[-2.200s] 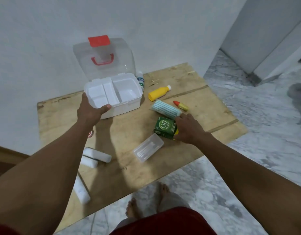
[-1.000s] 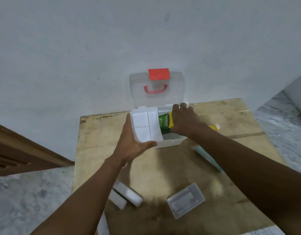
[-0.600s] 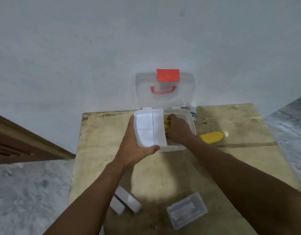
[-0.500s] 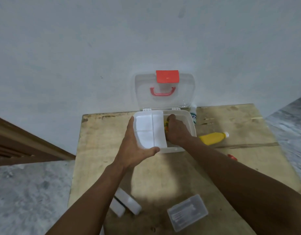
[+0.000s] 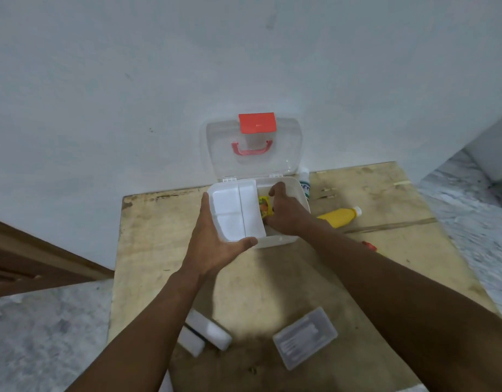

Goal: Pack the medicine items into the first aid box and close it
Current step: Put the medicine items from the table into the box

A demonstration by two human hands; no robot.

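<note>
Our right hand point(image 5: 286, 213) hides most of the yellow-green carton point(image 5: 264, 207); our forearm covers the red-capped tube point(image 5: 369, 245).

Wall point(image 5: 159, 80): plain, pale grey-white, matt, fills the upper half of the view; a few small dark specks and faint scuffs on it. Light is soft and even, with a dim bluish cast.

Table point(image 5: 147, 250): bare plywood top, pale yellow-brown, stained and scuffed, its far edge set against the wall. A dark seam line point(image 5: 391, 225) runs across its right part. A brighter patch of light lies on the near middle of the top.

Floor point(image 5: 46, 329): grey-white mottled stone, marble-like, visible left and right of the table.

Brown wooden frame point(image 5: 31, 264): at left, low, slanting along the base of the wall.

Wall corner point(image 5: 493, 148): at far right, a pale projecting corner meets the floor.
</note>
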